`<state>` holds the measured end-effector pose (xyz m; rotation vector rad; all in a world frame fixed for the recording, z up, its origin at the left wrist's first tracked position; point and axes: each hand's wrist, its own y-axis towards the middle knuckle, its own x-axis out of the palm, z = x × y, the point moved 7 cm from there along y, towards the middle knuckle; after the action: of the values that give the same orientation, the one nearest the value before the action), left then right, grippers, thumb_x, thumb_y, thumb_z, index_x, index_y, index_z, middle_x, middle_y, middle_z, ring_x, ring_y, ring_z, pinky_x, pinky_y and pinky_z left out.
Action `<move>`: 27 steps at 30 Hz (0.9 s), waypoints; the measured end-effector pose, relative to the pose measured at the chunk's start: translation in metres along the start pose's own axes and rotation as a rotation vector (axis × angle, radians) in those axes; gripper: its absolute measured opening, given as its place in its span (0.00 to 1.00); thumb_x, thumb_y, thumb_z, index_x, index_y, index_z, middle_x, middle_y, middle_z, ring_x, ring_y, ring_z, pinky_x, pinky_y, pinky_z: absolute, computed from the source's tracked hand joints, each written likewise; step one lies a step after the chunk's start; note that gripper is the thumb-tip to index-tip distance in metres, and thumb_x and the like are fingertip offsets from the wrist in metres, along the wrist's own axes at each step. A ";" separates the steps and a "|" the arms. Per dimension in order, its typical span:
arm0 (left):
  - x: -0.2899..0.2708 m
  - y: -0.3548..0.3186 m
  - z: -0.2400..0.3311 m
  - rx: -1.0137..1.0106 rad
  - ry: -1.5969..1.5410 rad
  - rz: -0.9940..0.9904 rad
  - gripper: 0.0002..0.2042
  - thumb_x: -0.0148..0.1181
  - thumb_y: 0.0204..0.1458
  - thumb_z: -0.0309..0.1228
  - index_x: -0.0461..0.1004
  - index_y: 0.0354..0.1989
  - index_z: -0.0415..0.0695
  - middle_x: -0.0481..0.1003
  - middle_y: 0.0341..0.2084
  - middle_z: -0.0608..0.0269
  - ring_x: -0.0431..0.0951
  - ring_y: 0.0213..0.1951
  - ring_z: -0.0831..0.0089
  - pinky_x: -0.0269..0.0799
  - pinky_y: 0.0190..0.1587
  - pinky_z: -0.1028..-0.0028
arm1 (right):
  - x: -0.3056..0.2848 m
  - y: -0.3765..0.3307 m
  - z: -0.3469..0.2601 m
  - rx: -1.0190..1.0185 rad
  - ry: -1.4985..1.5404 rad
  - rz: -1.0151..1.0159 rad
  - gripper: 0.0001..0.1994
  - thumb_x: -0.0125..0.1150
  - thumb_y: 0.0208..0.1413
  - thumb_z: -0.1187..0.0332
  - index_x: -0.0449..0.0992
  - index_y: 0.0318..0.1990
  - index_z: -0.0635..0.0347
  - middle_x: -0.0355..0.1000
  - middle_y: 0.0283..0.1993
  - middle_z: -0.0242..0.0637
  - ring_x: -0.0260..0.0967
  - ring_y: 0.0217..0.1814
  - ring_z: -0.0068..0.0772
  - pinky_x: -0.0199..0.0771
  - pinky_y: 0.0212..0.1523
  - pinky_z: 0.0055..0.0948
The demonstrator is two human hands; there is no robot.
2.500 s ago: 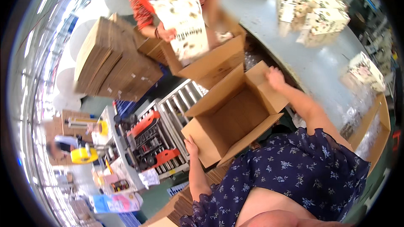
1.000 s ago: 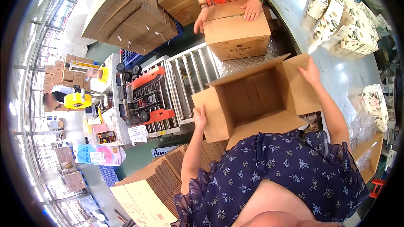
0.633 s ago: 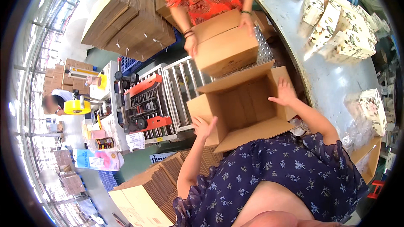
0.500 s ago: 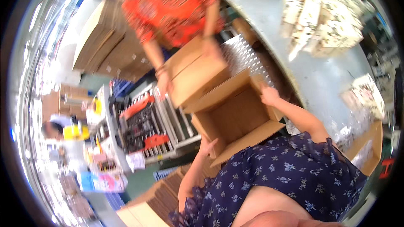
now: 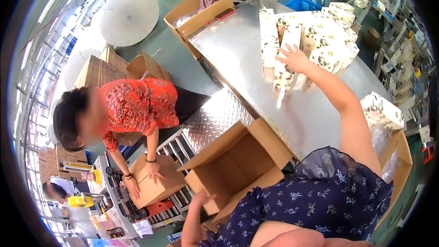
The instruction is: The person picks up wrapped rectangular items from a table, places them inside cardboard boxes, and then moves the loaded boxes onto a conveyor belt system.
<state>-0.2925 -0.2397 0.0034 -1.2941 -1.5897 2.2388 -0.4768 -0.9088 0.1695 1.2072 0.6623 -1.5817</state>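
Note:
An open cardboard box (image 5: 233, 167) sits tilted in front of me, its flaps spread and its visible inside bare. My left hand (image 5: 201, 199) is closed on the near-left flap edge, thumb toward the inside. To the right, my right hand (image 5: 295, 58) is stretched over the metal table (image 5: 233, 50). Its fingers are spread over a long cream package with a dark pattern (image 5: 287, 41); whether they touch it I cannot tell. Several similar patterned packages (image 5: 331, 36) are grouped beside it.
A co-worker in a red patterned top (image 5: 137, 103) presses both hands on a closed carton (image 5: 157, 178) on the roller conveyor (image 5: 183, 196). A textured metal plate (image 5: 215, 116) lies between conveyor and table. Another patterned package (image 5: 382, 110) and a carton with clear plastic (image 5: 400, 164) are at my right.
My right hand has left the open box and reached out to the patterned packages. My left hand stays on the box. The co-worker's closed carton has moved left along the conveyor.

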 end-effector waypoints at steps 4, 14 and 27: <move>-0.108 -0.060 0.087 0.105 0.087 0.092 0.28 0.58 0.54 0.55 0.79 0.44 0.38 0.81 0.29 0.47 0.81 0.38 0.47 0.75 0.46 0.56 | -0.014 0.041 -0.041 -0.141 0.160 -0.248 0.40 0.77 0.35 0.59 0.69 0.62 0.42 0.51 0.74 0.44 0.38 0.79 0.53 0.40 0.73 0.63; -0.292 0.058 0.419 0.530 0.330 0.521 0.52 0.75 0.35 0.45 0.52 0.67 0.34 0.63 0.60 0.37 0.64 0.61 0.43 0.56 0.64 0.51 | 0.008 -0.041 0.111 -0.099 0.565 -0.006 0.58 0.85 0.21 0.56 0.58 0.67 0.57 0.59 0.68 0.51 0.51 0.72 0.59 0.51 0.72 0.47; -0.332 -0.126 0.306 1.146 -0.741 0.957 0.38 0.77 0.38 0.34 0.61 0.58 0.40 0.70 0.48 0.56 0.71 0.53 0.56 0.68 0.55 0.59 | 0.078 -0.190 0.177 0.272 0.065 -0.014 0.51 0.78 0.29 0.70 0.57 0.68 0.53 0.61 0.58 0.48 0.55 0.65 0.57 0.57 0.65 0.53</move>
<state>-0.3375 -0.5789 0.3234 -0.8885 0.6923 3.4309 -0.7200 -1.0232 0.1333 1.4612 0.5086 -1.6888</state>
